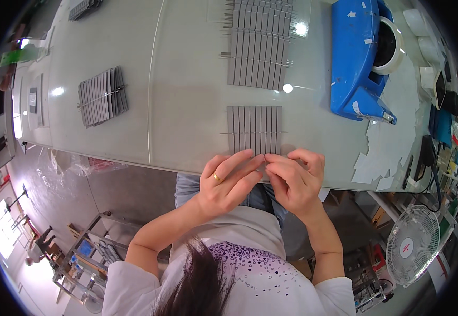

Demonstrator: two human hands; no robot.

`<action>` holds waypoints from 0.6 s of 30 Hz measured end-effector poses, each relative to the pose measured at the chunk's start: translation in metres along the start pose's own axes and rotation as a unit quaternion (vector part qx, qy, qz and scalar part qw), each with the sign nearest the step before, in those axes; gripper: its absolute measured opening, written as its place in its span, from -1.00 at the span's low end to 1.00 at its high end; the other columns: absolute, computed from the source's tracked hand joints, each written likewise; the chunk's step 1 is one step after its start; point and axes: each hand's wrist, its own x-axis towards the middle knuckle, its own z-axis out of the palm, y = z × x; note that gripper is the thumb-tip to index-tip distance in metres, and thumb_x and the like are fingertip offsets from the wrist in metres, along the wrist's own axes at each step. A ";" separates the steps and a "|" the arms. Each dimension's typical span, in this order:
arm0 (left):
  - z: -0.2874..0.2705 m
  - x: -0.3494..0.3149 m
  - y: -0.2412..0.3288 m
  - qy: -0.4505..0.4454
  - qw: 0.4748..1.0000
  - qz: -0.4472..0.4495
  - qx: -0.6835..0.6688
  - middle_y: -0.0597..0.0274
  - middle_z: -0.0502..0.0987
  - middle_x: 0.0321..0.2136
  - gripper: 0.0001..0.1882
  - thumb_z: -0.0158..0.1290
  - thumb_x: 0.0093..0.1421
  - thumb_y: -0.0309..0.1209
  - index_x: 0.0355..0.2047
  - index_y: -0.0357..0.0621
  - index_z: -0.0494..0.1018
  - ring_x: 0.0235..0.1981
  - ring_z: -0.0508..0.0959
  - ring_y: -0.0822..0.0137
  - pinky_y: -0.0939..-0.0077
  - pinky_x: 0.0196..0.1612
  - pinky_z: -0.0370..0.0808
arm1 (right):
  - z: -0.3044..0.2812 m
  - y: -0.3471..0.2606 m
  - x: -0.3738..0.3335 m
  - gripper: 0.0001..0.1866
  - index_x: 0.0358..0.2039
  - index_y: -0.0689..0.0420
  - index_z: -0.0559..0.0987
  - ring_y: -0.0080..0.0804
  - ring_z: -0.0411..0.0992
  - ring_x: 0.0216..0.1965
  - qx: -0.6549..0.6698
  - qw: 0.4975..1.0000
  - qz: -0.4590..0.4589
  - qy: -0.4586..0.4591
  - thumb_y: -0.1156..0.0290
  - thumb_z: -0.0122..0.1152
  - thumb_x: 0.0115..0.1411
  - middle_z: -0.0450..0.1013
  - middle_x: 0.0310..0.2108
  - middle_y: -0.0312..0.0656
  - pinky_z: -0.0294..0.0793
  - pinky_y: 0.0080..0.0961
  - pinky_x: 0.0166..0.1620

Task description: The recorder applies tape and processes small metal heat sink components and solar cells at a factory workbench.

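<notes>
A small panel of narrow grey strips [254,126], laid side by side, lies on the table right in front of me. A thin wire crosses it and sticks out at both sides. My left hand [228,181], with a gold-coloured ring, rests at the panel's near end, fingers bent and closed together. From the other side my right hand [296,181] meets it, thumb and forefinger pinched near the left fingertips. Whatever sits between the fingertips is too small and hidden to make out. Beyond lies a longer stack of wired grey strips [258,58].
On the right stands a blue tape dispenser [350,63] with a white roll [392,47], beside torn white paper [387,152]. A bundle of grey strips [102,97] lies at left, another [85,8] farther back. A fan [412,245] stands below the table's right side.
</notes>
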 end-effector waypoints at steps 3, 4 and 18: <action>-0.002 0.001 0.000 -0.006 1.000 0.005 0.003 0.27 0.66 -0.21 -0.75 0.24 -0.04 -0.58 -0.37 -0.01 0.45 -0.03 0.54 0.24 0.44 -0.16 0.36 | 0.000 0.000 0.000 -0.82 -0.37 -0.02 0.56 -0.35 0.37 -0.24 -0.002 1.000 -0.002 0.000 0.45 0.37 -0.01 0.61 -0.27 -0.46 0.24 -0.42 -0.17; -0.002 0.001 -0.001 -0.006 1.000 0.005 0.003 0.27 0.66 -0.21 -0.75 0.24 -0.04 -0.58 -0.37 -0.01 0.45 -0.03 0.54 0.24 0.44 -0.16 0.36 | 0.001 0.000 -0.001 -0.82 -0.38 -0.02 0.56 -0.35 0.37 -0.24 -0.002 1.000 -0.002 0.000 0.45 0.37 -0.01 0.61 -0.27 -0.47 0.24 -0.42 -0.17; -0.002 -0.003 -0.001 -0.004 1.000 0.017 0.015 0.31 0.65 -0.18 -0.75 0.26 -0.01 -0.52 -0.34 0.00 0.45 0.00 0.53 0.22 0.40 -0.10 0.35 | -0.001 -0.002 -0.002 -0.79 -0.39 -0.03 0.54 -0.35 0.36 -0.25 -0.005 1.000 -0.003 0.006 0.48 0.38 -0.04 0.61 -0.27 -0.46 0.24 -0.42 -0.18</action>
